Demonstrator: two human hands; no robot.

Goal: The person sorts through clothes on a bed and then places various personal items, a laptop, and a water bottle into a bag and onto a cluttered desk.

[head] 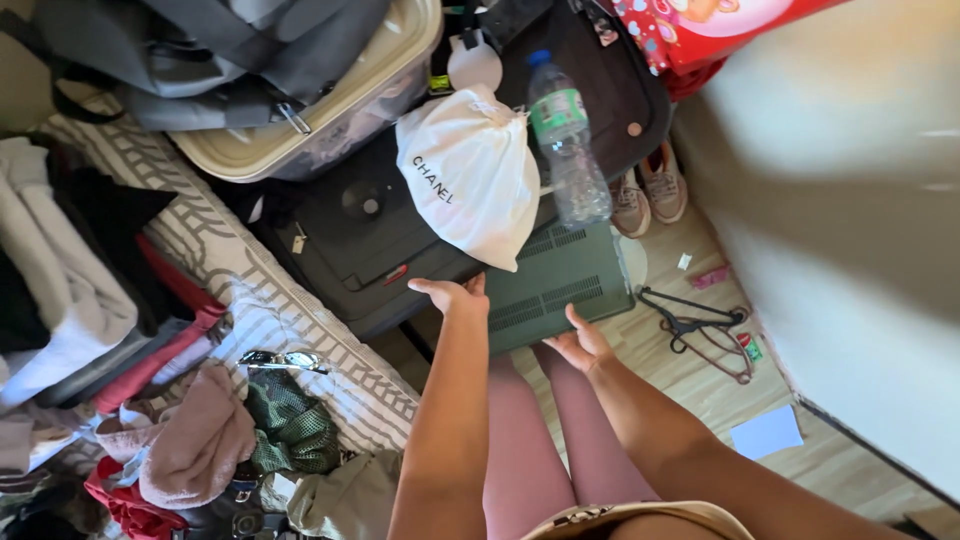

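Note:
A dark green laptop [560, 285] lies upside down with its vents up, over the edge of a black suitcase [340, 235]. My left hand [452, 295] grips its near left corner. My right hand [580, 345] holds its near edge from below. On the laptop and suitcase rest a white drawstring bag [470, 175] and a clear plastic water bottle [565, 145] with a green label, lying on its side.
A bed with a patterned cover [290, 340] at left carries piled clothes, sunglasses [280, 360] and a grey backpack on a plastic storage box [330, 110]. Sneakers [650, 190], black hangers [700, 325] and paper scraps lie on the wooden floor beside a white wall.

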